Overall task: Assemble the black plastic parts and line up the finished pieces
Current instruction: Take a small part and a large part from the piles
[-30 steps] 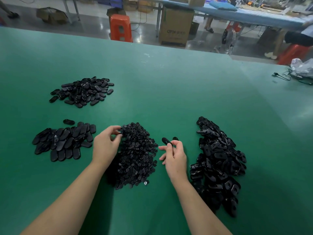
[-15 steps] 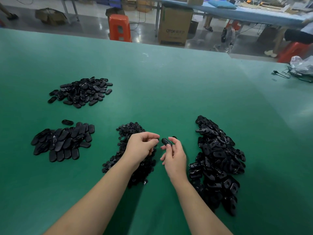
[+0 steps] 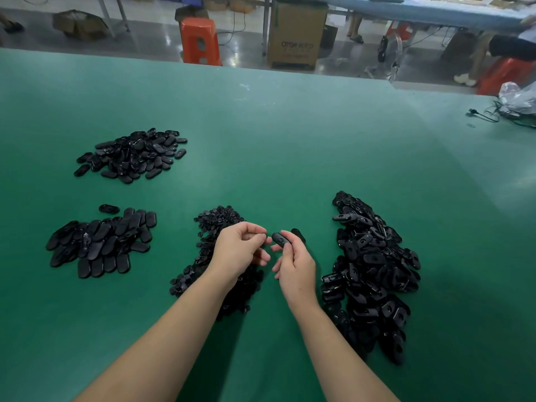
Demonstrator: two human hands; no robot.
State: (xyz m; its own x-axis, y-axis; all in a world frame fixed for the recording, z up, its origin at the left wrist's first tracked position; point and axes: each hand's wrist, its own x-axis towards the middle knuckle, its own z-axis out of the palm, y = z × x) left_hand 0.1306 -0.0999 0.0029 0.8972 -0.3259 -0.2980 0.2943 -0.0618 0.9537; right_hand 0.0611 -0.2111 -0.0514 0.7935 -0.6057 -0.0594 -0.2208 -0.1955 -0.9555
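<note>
Both hands raised just above green desk (image 3: pixel 290 146), near front centre. Right hand (image 3: pixel 294 264): grip pinching black oval part (image 3: pixel 280 239) between thumb and fingertips, part tilted. Left hand (image 3: pixel 240 250): fingers curled, grip pinching something small and dark at fingertips, too tiny to identify, just beside oval part. Heap of small black pieces (image 3: pixel 214 227) under left hand. Big pile of oval shells (image 3: pixel 371 271) to right. Laid-out finished pieces (image 3: pixel 101 245) at left; another heap (image 3: pixel 133 155) beyond.

orange stool (image 3: pixel 200 41), cardboard box (image 3: pixel 296 36), fan (image 3: pixel 390 53), plastic bag (image 3: pixel 517 97)
</note>
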